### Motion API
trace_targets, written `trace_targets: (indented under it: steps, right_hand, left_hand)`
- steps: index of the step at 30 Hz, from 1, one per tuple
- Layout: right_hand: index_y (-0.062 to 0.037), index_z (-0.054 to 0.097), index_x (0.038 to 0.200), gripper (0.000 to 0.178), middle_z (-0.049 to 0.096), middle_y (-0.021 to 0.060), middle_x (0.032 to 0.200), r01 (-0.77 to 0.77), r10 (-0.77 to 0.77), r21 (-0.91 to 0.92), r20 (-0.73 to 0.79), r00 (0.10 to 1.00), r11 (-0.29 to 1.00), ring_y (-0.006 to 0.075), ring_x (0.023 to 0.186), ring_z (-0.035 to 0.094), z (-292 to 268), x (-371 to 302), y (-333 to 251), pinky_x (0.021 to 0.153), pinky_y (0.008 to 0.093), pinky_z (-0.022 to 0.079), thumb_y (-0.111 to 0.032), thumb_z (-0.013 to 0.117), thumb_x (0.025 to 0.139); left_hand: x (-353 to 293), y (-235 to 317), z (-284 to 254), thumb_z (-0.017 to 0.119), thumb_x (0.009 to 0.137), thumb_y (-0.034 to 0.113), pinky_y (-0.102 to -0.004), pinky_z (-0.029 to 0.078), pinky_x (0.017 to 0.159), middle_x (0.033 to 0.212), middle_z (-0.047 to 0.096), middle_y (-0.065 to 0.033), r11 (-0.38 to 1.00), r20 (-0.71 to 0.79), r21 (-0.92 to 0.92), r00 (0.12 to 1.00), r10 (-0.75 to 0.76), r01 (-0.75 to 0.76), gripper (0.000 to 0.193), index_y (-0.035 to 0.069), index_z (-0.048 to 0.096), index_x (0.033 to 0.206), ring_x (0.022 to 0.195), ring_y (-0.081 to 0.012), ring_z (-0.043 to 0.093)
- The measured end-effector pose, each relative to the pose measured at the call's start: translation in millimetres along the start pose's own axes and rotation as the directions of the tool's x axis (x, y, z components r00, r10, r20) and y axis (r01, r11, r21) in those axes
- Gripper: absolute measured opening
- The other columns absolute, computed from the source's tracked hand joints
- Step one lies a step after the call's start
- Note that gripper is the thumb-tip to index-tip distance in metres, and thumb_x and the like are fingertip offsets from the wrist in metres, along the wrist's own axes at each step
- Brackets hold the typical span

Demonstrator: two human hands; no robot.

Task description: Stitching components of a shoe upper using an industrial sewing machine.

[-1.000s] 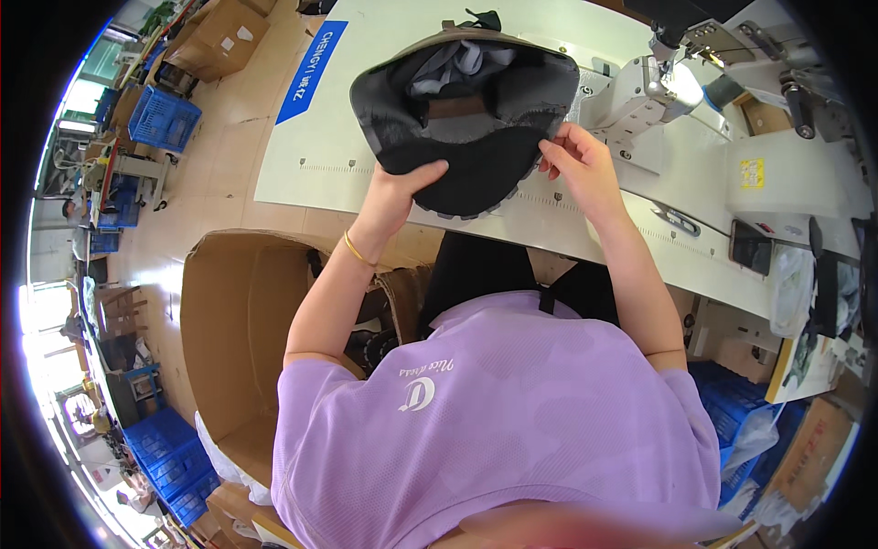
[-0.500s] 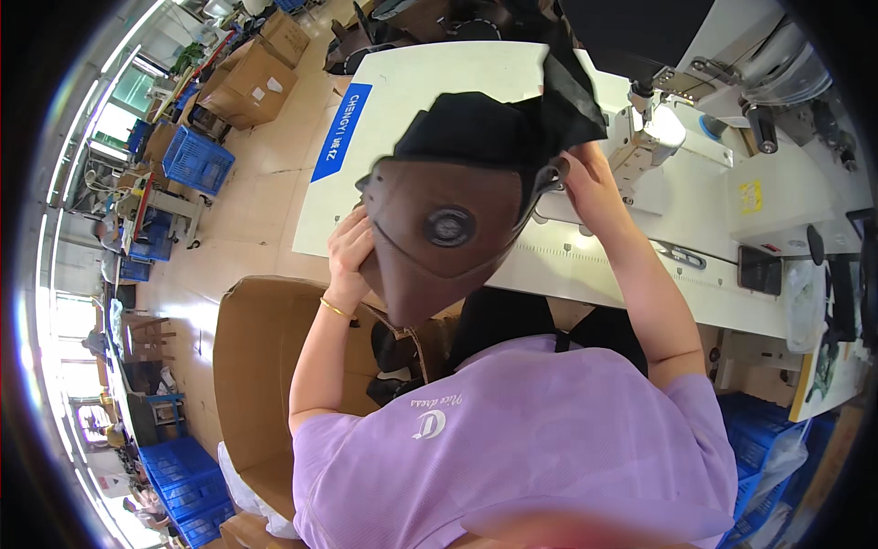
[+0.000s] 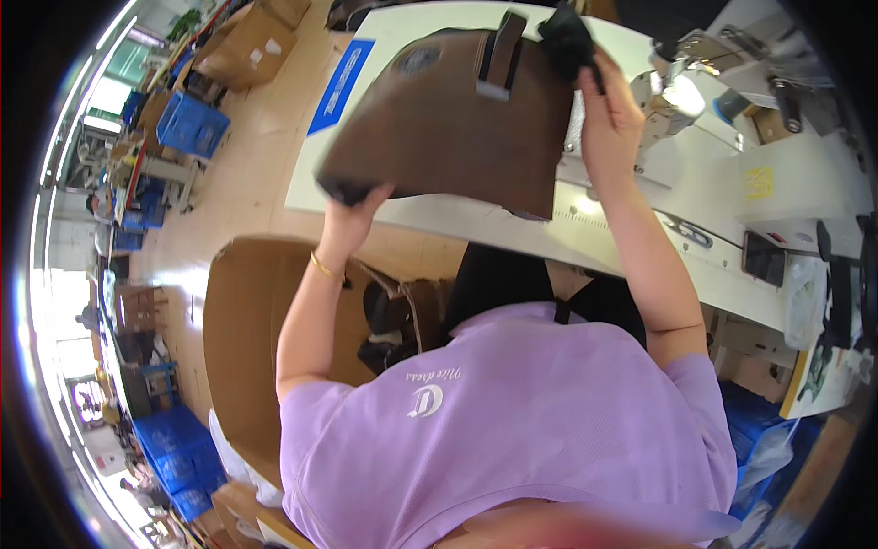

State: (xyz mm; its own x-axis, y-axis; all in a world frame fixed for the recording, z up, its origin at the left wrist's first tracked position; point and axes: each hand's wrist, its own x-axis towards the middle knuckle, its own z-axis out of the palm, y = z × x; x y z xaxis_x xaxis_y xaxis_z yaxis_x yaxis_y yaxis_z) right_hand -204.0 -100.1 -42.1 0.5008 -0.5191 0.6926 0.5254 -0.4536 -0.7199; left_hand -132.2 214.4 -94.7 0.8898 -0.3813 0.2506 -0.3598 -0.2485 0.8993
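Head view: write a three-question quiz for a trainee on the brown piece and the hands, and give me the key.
1. Multiple choice: which wrist wears the gold bangle? A) left B) right C) both
2. True or false: the left hand holds the brown piece near its lower left corner.
3. Fill in: the bunched part beside the right hand is coloured ____.

Key:
1. A
2. True
3. Black
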Motion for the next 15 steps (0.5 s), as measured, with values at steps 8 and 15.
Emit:
trace_targets:
  steps: [8, 15]
  right_hand:
    - [0.0028, 0.063, 0.103, 0.023, 0.065, 0.0054, 0.089, -0.275, 0.369, 0.432, -0.151, 0.917, 0.859, 0.0103, 0.079, 0.059, -33.7, -8.5, 10.2, 0.076, 0.0245, 0.047, -0.017, 0.055, 0.095]
    - [0.0053, 0.058, 0.104, 0.025, 0.066, 0.0131, 0.097, -0.258, 0.313, 0.223, -0.263, 0.913, 0.940, 0.0197, 0.087, 0.063, -88.8, -15.4, 17.1, 0.082, 0.0303, 0.049, -0.018, 0.050, 0.097]
  left_hand:
    - [15.4, 18.0, 7.9, 0.071, 0.077, -0.002, -0.0276, 0.046, 0.085, 0.101, 0.065, -0.0027, 0.915, 0.234, -0.353, 0.965, -0.117, 0.197, 0.034, 0.001, 0.062, 0.109, 0.094, -0.0132, 0.058]
    - [22.8, 8.5, -4.5, 0.071, 0.075, -0.002, -0.0275, 0.048, 0.083, 0.100, 0.066, -0.0040, 0.893, 0.462, -0.339, 0.879, -0.114, 0.295, 0.034, 0.001, 0.064, 0.108, 0.093, -0.0136, 0.060]
